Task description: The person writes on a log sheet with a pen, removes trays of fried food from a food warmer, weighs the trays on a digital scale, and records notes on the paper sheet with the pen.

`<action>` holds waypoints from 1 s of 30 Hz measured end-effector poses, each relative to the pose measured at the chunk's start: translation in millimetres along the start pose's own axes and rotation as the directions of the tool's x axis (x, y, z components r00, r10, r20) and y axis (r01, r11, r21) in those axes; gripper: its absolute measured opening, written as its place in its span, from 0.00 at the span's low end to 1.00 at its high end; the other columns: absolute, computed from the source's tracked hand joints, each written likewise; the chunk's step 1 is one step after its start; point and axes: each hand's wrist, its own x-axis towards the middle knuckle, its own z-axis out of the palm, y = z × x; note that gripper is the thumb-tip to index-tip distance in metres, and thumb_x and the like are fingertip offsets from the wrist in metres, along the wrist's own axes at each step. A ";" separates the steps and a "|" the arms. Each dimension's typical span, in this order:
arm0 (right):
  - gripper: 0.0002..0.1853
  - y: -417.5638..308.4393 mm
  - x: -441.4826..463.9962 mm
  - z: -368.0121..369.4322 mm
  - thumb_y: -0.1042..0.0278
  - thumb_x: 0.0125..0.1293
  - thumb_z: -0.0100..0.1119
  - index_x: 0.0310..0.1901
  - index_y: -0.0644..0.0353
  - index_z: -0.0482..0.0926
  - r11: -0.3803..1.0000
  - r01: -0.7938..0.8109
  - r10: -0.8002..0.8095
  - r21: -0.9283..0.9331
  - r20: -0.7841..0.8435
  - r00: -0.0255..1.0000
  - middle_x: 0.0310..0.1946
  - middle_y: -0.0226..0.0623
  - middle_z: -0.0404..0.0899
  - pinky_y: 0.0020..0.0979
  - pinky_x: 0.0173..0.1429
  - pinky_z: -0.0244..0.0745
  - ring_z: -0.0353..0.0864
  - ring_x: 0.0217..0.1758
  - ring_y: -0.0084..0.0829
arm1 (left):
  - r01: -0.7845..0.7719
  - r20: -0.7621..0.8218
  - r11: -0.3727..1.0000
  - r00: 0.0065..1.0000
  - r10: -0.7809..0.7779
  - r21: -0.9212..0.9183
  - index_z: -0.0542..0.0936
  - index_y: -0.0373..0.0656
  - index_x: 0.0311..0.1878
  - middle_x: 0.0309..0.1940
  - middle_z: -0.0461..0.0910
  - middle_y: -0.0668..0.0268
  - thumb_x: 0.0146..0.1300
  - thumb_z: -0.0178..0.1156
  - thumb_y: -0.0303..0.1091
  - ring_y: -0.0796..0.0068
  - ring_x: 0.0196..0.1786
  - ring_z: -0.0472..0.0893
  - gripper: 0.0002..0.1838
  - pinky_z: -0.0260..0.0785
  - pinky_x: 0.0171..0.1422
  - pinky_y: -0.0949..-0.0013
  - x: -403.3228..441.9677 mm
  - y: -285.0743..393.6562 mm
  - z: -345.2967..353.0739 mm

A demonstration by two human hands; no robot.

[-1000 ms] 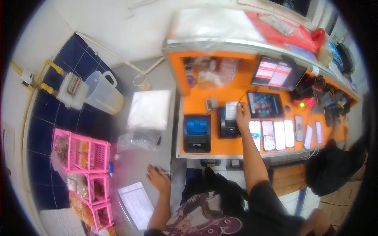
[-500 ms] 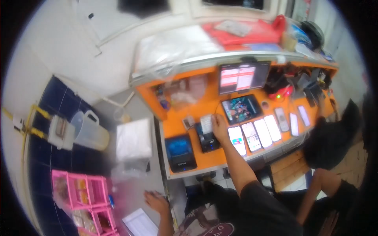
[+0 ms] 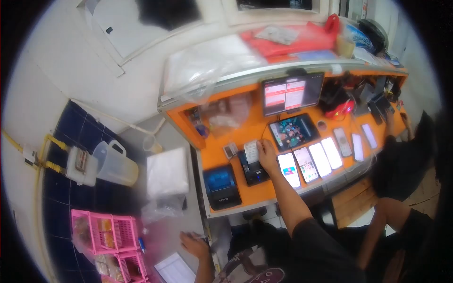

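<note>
A: How is the room laid out?

B: An orange desk (image 3: 213, 152) is set beside a grey counter (image 3: 175, 232), with white wall (image 3: 47, 85) and blue tiles (image 3: 60, 188) behind. Both surfaces can be reached from one spot, probably by design.

A: Where is the slip (image 3: 251, 152)?

B: It is seen upright at the top of the small printer (image 3: 254, 173), where paper would be fed out. Its edge is pinched by the right hand (image 3: 267, 154), the fingers drawn narrow, presumably so that the print is left uncovered and the paper uncreased.

A: And the left hand (image 3: 194, 246)?

B: It is held low over the counter, near the sheet (image 3: 175, 269), with the fingers loosely spread. Something thin may be gripped there; whether it is a pen cannot be told.

A: Why are the phones (image 3: 307, 165) lined up?

B: They are laid face up, side by side along the desk's front edge, likely so that every screen can be read at a glance. The tablet (image 3: 295, 131) is placed behind them and the monitor (image 3: 292, 94) is raised at the back, so no view is blocked.

A: Is the far end in use?

B: A dark device (image 3: 380, 107) is being touched there by another person's hand (image 3: 390, 116), well apart from the slip.
</note>
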 end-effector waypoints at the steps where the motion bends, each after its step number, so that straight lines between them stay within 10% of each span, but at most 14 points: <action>1: 0.12 -1.4 -0.7 -0.3 0.65 0.74 0.53 0.40 0.67 0.76 0.999 -0.038 0.038 0.018 0.017 0.999 0.39 0.53 0.77 0.45 0.51 0.70 0.76 0.45 0.53 | -0.034 -0.041 0.998 0.999 0.036 0.048 0.64 0.32 0.71 0.67 0.71 0.46 0.74 0.51 0.38 0.50 0.70 0.70 0.27 0.46 0.80 0.47 0.5 3.4 -3.6; 30: 0.17 -9.9 -4.1 -1.7 0.60 0.66 0.66 0.34 0.67 0.74 0.991 -0.116 0.108 -0.062 -0.111 0.988 0.33 0.51 0.76 0.43 0.44 0.72 0.77 0.38 0.48 | 0.022 0.023 0.998 1.000 -0.021 -0.058 0.64 0.32 0.71 0.66 0.71 0.47 0.76 0.47 0.41 0.51 0.74 0.65 0.27 0.45 0.79 0.45 -4.5 11.2 -15.5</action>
